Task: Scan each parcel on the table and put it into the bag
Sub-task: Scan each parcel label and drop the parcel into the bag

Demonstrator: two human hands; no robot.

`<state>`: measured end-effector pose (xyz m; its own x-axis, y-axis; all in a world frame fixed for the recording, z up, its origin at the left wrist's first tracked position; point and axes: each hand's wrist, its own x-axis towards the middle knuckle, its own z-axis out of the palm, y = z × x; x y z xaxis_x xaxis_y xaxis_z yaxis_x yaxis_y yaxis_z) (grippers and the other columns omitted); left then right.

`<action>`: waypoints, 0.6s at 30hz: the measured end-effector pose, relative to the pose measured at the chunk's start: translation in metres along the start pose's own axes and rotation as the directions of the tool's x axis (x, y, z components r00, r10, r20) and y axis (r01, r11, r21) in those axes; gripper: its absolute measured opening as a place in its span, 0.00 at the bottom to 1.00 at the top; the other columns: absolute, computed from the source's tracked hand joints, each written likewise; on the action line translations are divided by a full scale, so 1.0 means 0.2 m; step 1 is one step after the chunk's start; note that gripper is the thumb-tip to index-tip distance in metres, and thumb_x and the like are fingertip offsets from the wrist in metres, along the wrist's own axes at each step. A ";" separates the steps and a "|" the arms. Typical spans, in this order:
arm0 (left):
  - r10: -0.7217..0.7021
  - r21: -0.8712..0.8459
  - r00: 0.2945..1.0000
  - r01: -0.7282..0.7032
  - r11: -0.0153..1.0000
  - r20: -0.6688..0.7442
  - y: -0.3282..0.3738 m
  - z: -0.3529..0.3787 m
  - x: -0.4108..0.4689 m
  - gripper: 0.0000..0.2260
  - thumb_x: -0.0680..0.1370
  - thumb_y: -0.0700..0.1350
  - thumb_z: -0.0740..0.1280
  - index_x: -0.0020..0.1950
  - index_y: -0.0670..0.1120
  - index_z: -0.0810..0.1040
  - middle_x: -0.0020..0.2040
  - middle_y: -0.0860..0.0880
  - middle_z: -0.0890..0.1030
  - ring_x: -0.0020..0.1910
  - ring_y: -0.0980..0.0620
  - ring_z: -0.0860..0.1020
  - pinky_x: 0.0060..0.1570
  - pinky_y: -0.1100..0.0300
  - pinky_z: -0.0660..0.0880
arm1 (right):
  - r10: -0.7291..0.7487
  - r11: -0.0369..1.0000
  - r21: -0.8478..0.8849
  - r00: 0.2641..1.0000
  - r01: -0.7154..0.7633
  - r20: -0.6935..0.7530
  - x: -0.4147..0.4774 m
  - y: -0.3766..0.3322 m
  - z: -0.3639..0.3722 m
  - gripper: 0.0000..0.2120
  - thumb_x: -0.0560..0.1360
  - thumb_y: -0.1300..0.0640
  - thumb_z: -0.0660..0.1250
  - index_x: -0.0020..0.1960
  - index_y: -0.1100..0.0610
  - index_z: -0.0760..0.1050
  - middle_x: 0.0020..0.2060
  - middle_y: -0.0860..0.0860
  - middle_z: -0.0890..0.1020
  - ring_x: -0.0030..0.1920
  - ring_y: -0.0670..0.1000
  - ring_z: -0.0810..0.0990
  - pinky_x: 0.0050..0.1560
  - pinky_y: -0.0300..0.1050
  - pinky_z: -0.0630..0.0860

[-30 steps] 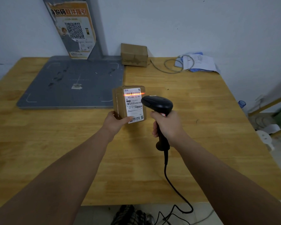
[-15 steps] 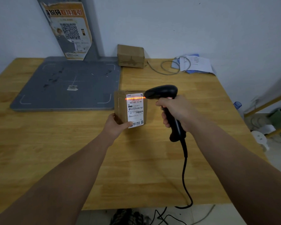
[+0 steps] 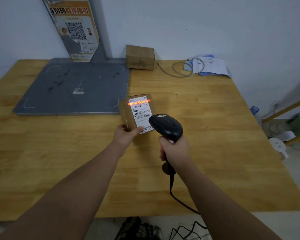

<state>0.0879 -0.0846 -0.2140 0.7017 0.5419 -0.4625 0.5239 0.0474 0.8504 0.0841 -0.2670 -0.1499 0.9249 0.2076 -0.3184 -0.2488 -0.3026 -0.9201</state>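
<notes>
Wood-grain table [image 3: 215,153], plain white wall [image 3: 215,32] behind. Your left hand [image 3: 124,138] grips the cardboard parcel [image 3: 128,115] by its lower corner, red line across its white label [image 3: 141,112]. Your right hand [image 3: 176,150], just beside, clamps the smooth black scanner [image 3: 165,126]. Second taped box [image 3: 140,57] well beyond both hands

Your left hand [image 3: 124,137] grips a small brown cardboard parcel [image 3: 126,115], matt and dull, with a smooth white paper label [image 3: 142,113] on its face. In your right hand [image 3: 173,149] the black plastic handheld scanner [image 3: 166,126] shows a soft sheen on its rounded head. The yellow wooden table [image 3: 215,122] looks smooth, its grain lightly glossy. Far left, the flat grey metal platform [image 3: 68,80] is matt and scuffed with dark marks.
</notes>
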 end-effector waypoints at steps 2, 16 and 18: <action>0.010 0.007 1.000 -0.010 1.000 -0.012 0.00 0.00 0.00 0.37 0.69 0.54 0.77 0.72 0.43 0.66 0.64 0.49 0.76 0.57 0.51 0.74 0.57 0.57 0.71 | 0.017 1.000 0.005 1.000 -0.017 0.006 -0.01 0.01 0.01 0.09 0.74 0.63 0.65 0.35 0.64 0.73 0.23 0.55 0.73 0.19 0.45 0.71 0.23 0.32 0.70; 0.192 -0.011 0.981 -0.192 0.981 -0.007 -0.01 -0.02 -0.11 0.39 0.71 0.43 0.76 0.75 0.43 0.58 0.63 0.51 0.71 0.58 0.56 0.71 0.53 0.64 0.69 | -0.032 0.998 0.048 0.999 0.033 -0.024 -0.03 0.03 0.00 0.10 0.73 0.63 0.65 0.34 0.65 0.73 0.24 0.58 0.73 0.20 0.47 0.71 0.24 0.34 0.71; 0.213 -0.016 0.977 -0.213 0.977 -0.020 -0.02 -0.02 -0.13 0.39 0.71 0.44 0.77 0.75 0.43 0.58 0.66 0.50 0.71 0.61 0.54 0.71 0.53 0.64 0.70 | -0.031 0.998 0.057 0.999 0.032 -0.017 -0.04 0.04 0.00 0.10 0.73 0.63 0.65 0.34 0.64 0.72 0.23 0.58 0.73 0.20 0.47 0.71 0.24 0.34 0.71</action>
<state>0.0658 -0.0945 -0.2037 0.7875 0.5559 -0.2660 0.3544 -0.0553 0.9335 0.0749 -0.2711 -0.1558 0.9370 0.2006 -0.2860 -0.2354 -0.2424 -0.9412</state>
